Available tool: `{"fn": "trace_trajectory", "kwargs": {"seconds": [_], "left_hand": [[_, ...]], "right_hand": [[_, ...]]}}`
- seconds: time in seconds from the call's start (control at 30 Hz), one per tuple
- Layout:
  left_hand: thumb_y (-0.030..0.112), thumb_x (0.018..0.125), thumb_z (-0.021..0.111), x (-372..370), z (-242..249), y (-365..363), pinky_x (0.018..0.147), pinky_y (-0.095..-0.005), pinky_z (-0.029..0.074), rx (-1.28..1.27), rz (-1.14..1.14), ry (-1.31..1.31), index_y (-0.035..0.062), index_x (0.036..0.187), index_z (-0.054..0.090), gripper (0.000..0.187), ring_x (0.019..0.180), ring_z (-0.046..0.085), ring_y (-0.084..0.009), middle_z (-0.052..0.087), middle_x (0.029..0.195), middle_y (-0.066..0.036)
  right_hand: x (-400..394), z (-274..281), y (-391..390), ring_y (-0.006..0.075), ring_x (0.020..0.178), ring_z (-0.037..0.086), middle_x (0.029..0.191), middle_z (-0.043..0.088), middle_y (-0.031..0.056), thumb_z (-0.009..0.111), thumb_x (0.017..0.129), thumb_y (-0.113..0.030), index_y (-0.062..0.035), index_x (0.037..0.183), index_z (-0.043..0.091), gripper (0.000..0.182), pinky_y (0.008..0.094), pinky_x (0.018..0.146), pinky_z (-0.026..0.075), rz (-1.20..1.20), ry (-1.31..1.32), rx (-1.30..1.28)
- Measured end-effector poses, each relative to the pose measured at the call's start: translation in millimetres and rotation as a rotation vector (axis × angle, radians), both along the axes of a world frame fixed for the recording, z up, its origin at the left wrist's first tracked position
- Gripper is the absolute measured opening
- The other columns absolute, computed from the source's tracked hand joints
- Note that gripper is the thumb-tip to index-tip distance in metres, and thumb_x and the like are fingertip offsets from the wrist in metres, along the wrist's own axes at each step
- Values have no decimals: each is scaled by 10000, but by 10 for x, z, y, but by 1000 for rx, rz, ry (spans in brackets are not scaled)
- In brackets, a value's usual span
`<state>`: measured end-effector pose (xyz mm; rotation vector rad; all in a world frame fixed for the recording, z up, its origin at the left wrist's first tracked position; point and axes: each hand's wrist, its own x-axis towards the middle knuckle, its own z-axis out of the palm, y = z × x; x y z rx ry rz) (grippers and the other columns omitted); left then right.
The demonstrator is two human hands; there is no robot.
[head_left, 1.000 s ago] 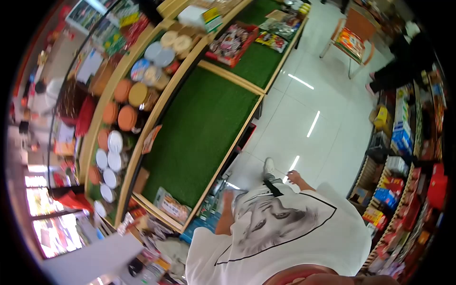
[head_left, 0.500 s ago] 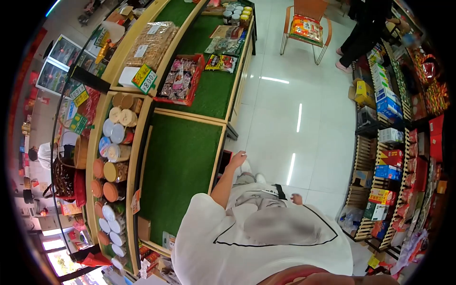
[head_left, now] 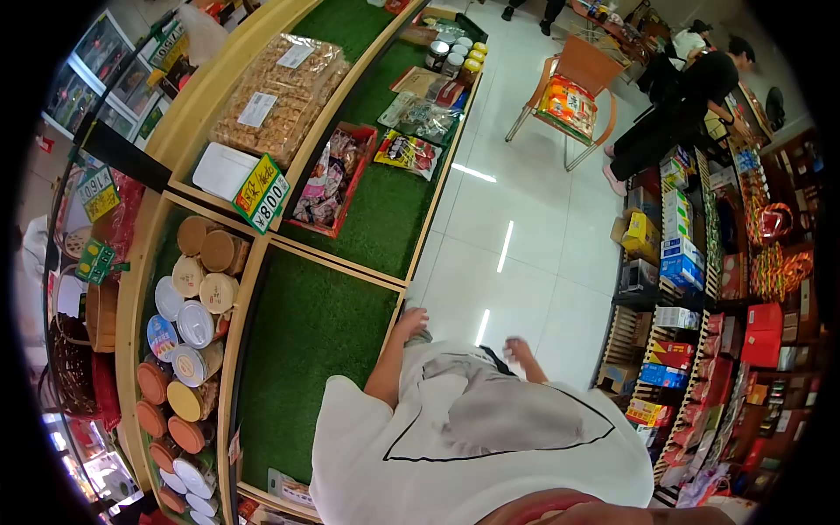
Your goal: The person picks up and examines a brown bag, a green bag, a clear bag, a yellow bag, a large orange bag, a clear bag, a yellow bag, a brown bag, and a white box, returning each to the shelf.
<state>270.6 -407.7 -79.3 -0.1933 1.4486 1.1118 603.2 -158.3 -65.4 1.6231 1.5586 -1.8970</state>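
My left hand [head_left: 412, 324] hangs at the edge of the display stand, close to the wooden rim of a green-lined tray [head_left: 319, 350]. Its fingers look loosely apart and nothing shows in them. In front of my body, over the pale tiled floor [head_left: 477, 254], my right hand [head_left: 523, 354] is smeared by motion, so its fingers are unclear. Left of the green tray stand several lidded jars [head_left: 194, 324] in a wooden compartment. Beyond the tray lie a red box of wrapped sweets [head_left: 332, 179] and a yellow snack packet [head_left: 409, 153].
Ahead stands an orange chair [head_left: 591, 66] with a red-yellow bag [head_left: 570, 105] on it. A person in black [head_left: 678, 105] bends over the right-hand shelves [head_left: 669, 319], which hold boxed goods. A price sign [head_left: 261, 192] sticks up beside large packs of brown snacks [head_left: 280, 96].
My view has shifted forward along the aisle and shows more of the far end. My right hand has swung forward, while my left hand has drawn back toward my body.
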Motion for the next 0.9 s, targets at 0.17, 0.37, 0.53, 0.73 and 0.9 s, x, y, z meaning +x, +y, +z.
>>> {"fn": "trace_trajectory", "kwargs": {"seconds": [0.17,0.37,0.53,0.73,0.9], "left_hand": [[424,898,523,-557,467,207,785,-351,495,82,20,28,89,1205,530,455,940,607,-190,635,1084,-66],[412,918,498,-1033,584,317,785,-335,491,86,253,-9,102,1293,463,487,961,600,-189,607,1177,-63],[406,952,456,-1353,664,515,872,-369,481,-26,263,-22,95,1365,404,520,1061,586,-239,575,1241,-89],[306,970,454,-1982,659,1211,842,-343,489,36,506,233,91,1276,501,377,1005,606,-198,600,1194,-81],[259,945,505,-2675,442,1935,793,-306,486,-47,576,214,100,1295,478,385,990,603,-173,600,1191,-75]], "right_hand": [[-1695,645,533,221,800,634,1006,642,126,530,906,-332,-84,1248,495,424,357,680,512,67,87,134],[-2859,655,492,212,797,630,1013,644,117,590,863,-322,-68,1242,523,461,334,674,500,353,115,118],[-3779,289,768,272,894,624,1018,637,161,652,820,-313,-15,1205,547,497,356,794,486,713,185,426],[-5629,362,1420,399,1043,544,1140,562,235,639,799,-217,-21,1232,501,495,427,914,441,739,470,776],[-6836,298,1850,420,1061,518,1251,488,208,650,757,-201,-53,1308,437,609,451,909,447,746,634,1103]]}}
